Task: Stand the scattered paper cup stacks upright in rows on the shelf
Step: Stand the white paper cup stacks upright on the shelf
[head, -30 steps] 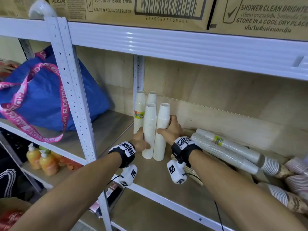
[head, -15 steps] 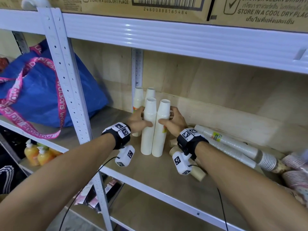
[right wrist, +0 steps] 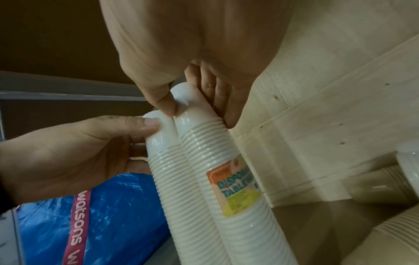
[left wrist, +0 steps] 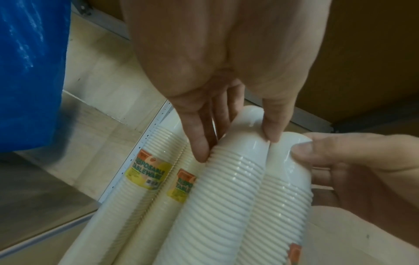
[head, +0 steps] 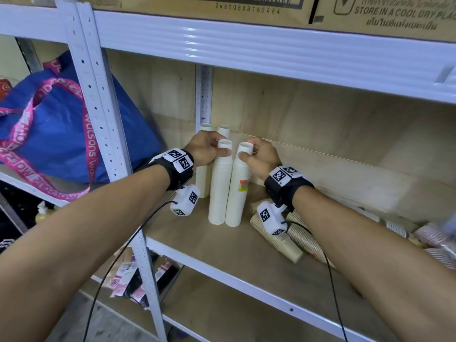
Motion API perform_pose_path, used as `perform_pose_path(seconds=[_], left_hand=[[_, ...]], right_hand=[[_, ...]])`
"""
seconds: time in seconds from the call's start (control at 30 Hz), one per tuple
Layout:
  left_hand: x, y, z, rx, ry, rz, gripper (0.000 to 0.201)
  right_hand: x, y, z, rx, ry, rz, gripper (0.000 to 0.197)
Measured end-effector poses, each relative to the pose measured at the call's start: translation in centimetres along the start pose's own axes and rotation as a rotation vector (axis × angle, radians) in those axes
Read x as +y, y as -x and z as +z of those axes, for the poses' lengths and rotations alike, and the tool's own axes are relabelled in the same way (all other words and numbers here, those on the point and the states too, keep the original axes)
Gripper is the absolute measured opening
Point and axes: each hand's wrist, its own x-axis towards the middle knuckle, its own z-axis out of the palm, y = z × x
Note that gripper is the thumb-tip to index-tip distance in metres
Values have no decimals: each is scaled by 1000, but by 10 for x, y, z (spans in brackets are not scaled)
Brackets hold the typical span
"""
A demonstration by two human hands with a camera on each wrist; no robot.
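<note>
Two tall white paper cup stacks stand upright side by side on the wooden shelf [head: 222,253]. My left hand [head: 214,147] grips the top of the left front stack [head: 219,188], thumb in front and fingers behind. My right hand [head: 249,153] pinches the top of the right front stack [head: 238,193]. In the left wrist view my left hand [left wrist: 235,139] holds its stack [left wrist: 235,188]. In the right wrist view my right hand [right wrist: 195,107] holds its labelled stack [right wrist: 226,179]. Two more upright stacks [head: 203,180] stand behind, in the back left corner. Brown cup stacks [head: 278,240] lie flat under my right wrist.
A blue bag [head: 49,134] with pink straps fills the bay to the left, beyond the white upright post [head: 98,95]. The upper shelf beam [head: 271,50] runs overhead with cardboard boxes on it. More cup stacks [head: 434,236] lie at the far right.
Both hands have slid up the two front stacks, from their lower halves to their tops. The stacks still stand upright, pressed together.
</note>
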Motion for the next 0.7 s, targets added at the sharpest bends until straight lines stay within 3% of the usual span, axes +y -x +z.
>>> perform_pose_path(seconds=[0.1, 0.23, 0.47, 0.6, 0.7], left_hand=[[1, 1, 1, 14, -32, 9, 39], [1, 3, 3, -27, -11, 6, 46], [-2, 2, 4, 16, -75, 18, 39], [-1, 2, 5, -38, -11, -16, 52], [-1, 1, 6, -35, -18, 9, 47]], right_hand=[[3, 0, -1, 56, 0, -1, 26], [3, 4, 0, 18, -13, 5, 50], [5, 5, 0, 63, 9, 4, 39], [4, 6, 0, 44, -29, 18, 58], [5, 5, 0, 29, 0, -9, 52]])
